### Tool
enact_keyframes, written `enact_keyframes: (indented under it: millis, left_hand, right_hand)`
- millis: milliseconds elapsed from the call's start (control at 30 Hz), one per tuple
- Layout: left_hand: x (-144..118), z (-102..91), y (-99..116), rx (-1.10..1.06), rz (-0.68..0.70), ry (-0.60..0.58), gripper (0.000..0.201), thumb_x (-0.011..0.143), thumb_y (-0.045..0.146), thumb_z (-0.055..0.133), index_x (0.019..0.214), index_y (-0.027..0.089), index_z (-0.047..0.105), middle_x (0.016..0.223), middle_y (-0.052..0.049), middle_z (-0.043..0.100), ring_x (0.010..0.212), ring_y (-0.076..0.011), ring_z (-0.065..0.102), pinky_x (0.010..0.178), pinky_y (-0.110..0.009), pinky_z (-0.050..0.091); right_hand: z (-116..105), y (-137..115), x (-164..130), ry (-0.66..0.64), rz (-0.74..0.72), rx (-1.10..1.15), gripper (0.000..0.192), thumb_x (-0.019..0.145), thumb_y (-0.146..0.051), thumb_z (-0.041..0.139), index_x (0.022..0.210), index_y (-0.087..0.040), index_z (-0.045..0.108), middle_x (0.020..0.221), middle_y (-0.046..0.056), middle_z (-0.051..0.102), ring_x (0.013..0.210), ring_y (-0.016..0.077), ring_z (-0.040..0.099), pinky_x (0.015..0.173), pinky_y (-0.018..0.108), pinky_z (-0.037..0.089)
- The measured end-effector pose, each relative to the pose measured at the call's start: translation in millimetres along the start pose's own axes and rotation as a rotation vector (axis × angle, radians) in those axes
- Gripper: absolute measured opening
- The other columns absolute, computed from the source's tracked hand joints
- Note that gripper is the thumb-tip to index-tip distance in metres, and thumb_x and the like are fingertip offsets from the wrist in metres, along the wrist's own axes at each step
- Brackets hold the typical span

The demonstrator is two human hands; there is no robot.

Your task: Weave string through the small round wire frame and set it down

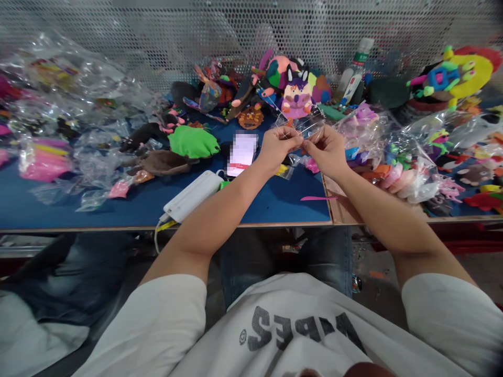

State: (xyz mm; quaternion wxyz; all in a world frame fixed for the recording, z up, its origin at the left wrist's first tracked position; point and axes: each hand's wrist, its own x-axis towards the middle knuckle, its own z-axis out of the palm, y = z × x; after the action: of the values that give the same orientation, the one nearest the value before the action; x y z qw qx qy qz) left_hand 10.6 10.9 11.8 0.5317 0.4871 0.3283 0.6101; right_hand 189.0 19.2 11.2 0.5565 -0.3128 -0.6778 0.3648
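Observation:
My left hand [278,147] and my right hand [327,151] are raised together over the blue table [118,207], fingertips pinching the edges of a small clear plastic bag [304,127]. The bag stretches between both hands; what is inside it I cannot tell. Just behind the bag stands a purple and pink cat-like toy [296,96]. A thin pink strip [318,198] lies on the table below my right wrist.
A white power bank [193,195] with a yellow cable lies near the table's front edge. A white card [241,152] and a green toy [192,142] lie left of my hands. Bagged colourful toys crowd both sides; a perforated metal wall [157,36] stands behind.

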Motion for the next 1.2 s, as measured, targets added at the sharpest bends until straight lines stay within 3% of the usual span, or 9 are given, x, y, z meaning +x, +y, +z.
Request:
enact_keyframes:
  millis: [300,467,600,833,1067,1200]
  left_hand:
    - [-1,0.0,1,-0.070,-0.073,-0.031,0.023,0.087,0.023,0.092,0.094,0.020,0.071,0.101,-0.003,0.080,0.094,-0.0152,0.079,0.099,-0.037,0.069]
    - [-2,-2.7,0,-0.017,-0.095,-0.064,0.021,0.092,0.026,0.089,0.098,0.020,0.071,0.095,-0.004,0.081,0.090,-0.0177,0.082,0.090,-0.036,0.069]
    - [-4,-1.6,5,0.054,-0.075,-0.035,0.022,0.092,0.031,0.089,0.094,0.021,0.070,0.094,-0.004,0.081,0.090,-0.0181,0.082,0.088,-0.035,0.069]
    - [-8,4.9,6,0.073,-0.075,-0.028,0.023,0.093,0.029,0.085,0.089,0.021,0.063,0.090,-0.003,0.082,0.085,-0.0189,0.083,0.079,-0.033,0.067]
    - [-13,13.7,6,0.051,-0.073,-0.034,0.024,0.092,0.020,0.082,0.082,0.021,0.060,0.087,-0.003,0.081,0.084,-0.0185,0.083,0.079,-0.032,0.066]
    - [-13,13.6,7,0.032,-0.079,-0.044,0.024,0.093,0.022,0.082,0.084,0.021,0.060,0.086,-0.002,0.080,0.084,-0.0189,0.082,0.081,-0.034,0.066]
  right_hand:
    - [-1,0,0,0.130,-0.078,-0.062,0.056,0.082,-0.077,0.087,0.095,-0.030,0.059,0.082,0.002,0.061,0.087,0.0254,0.069,0.076,0.048,0.065]
    - [-2,-3,3,0.173,-0.069,-0.008,0.061,0.080,-0.081,0.086,0.099,-0.031,0.056,0.082,0.000,0.061,0.083,0.0232,0.069,0.073,0.044,0.060]
    - [-4,3,6,0.110,-0.071,0.010,0.070,0.076,-0.084,0.088,0.111,-0.033,0.055,0.085,-0.001,0.064,0.085,0.0247,0.070,0.075,0.045,0.058]
    - [-9,13,8,0.223,-0.087,0.009,0.080,0.078,-0.080,0.088,0.134,-0.040,0.049,0.088,-0.002,0.070,0.091,0.0261,0.073,0.081,0.046,0.060]
    - [1,-12,1,0.242,-0.016,-0.042,0.064,0.087,-0.074,0.084,0.131,-0.039,0.051,0.101,0.003,0.073,0.106,0.0291,0.074,0.085,0.047,0.062]
    - [-1,-2,4,0.175,0.035,0.091,0.064,0.086,-0.068,0.087,0.128,-0.039,0.049,0.099,0.001,0.072,0.100,0.0261,0.074,0.080,0.044,0.063]
